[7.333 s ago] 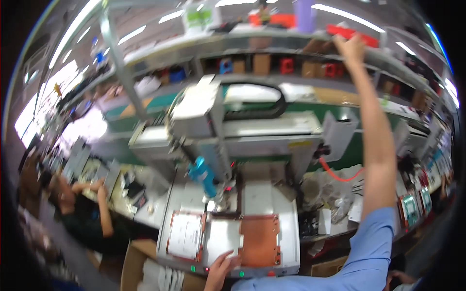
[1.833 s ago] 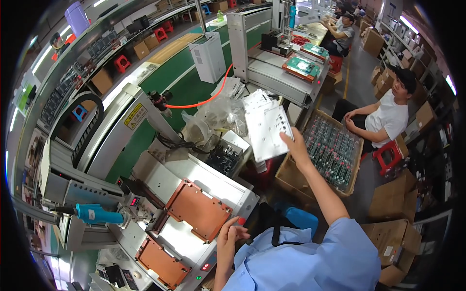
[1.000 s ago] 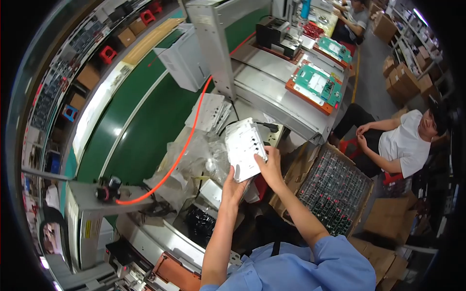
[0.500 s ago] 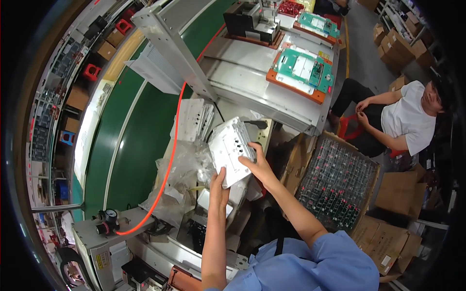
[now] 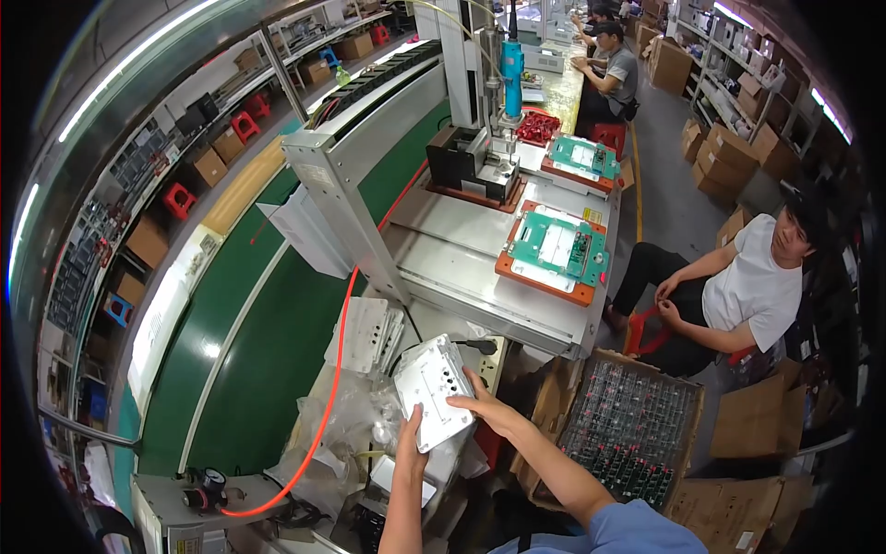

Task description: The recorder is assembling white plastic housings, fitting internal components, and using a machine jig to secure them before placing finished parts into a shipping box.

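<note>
Both hands hold a white plastic panel (image 5: 434, 391) tilted above the cluttered desk (image 5: 461, 268). The left hand (image 5: 411, 450) has its grip closed on the panel's lower edge, thumb up along its face. The right hand (image 5: 486, 412) is closed on the panel's right side, fingers lying across its front. Just beyond it a stack of similar white panels (image 5: 366, 334) leans beside crumpled clear plastic bags (image 5: 346, 420). A red hose (image 5: 337, 369) curves past on the left. To the right, a cardboard box of circuit boards (image 5: 628, 429) sits on the floor near a seated person in a white shirt (image 5: 752, 286).
</note>
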### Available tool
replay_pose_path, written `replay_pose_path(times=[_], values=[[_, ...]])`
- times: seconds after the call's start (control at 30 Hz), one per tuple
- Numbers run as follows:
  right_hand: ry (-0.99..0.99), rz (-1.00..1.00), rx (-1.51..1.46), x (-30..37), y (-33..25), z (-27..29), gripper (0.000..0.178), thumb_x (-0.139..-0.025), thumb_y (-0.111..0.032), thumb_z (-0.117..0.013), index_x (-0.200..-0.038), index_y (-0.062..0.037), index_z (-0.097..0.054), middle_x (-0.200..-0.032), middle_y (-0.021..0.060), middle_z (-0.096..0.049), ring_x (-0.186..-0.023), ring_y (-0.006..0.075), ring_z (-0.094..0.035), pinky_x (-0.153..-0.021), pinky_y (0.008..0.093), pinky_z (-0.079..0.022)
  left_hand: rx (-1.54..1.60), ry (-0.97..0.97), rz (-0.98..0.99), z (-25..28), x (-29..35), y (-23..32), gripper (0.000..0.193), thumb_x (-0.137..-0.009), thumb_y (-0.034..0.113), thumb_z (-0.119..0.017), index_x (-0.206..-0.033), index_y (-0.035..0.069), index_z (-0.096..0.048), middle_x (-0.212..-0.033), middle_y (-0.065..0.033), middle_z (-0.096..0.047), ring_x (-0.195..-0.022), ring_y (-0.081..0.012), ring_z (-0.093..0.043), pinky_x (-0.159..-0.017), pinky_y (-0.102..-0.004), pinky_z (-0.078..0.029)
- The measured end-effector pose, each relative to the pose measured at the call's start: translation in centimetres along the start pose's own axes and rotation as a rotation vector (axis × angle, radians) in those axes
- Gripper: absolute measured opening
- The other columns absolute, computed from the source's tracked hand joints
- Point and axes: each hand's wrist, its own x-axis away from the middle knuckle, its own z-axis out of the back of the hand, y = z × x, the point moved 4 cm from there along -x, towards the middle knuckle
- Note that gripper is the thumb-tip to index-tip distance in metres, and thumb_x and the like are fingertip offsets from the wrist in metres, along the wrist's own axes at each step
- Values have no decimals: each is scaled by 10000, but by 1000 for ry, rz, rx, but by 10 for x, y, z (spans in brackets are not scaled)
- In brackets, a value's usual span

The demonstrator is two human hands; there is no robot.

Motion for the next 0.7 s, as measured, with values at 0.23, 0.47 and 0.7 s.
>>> replay_pose_path(times=[0.23,0.47,0.7], values=[[83,137,0,15,-10,-11,1051,-722,-343,-707,-1496,-36,-65,-1509,189,-185,-1400,300,-183,-1126,396,-139,-46,35,-46,-15,21,6,652,-905,290,-627,-1370,-50,-322,-1293,-156,-500,-1133,-240,-544,-916,-343,-463],[67,255,74,21,-43,-18,969,-744,-242,-696,-1498,-47,-120,-1524,162,-182,-1387,267,-235,-1110,346,-206,-127,47,-97,-49,37,33,727,-903,368,-615,-1403,-43,-284,-1353,-158,-441,-1205,-234,-478,-975,-332,-413],[45,211,124,-21,-49,2,971,-745,-277,-682,-1502,-59,-115,-1523,159,-203,-1399,260,-216,-1117,348,-176,-96,75,-118,-53,0,31,618,-938,370,-555,-1370,-25,-355,-1289,-130,-515,-1126,-214,-545,-937,-330,-449]])
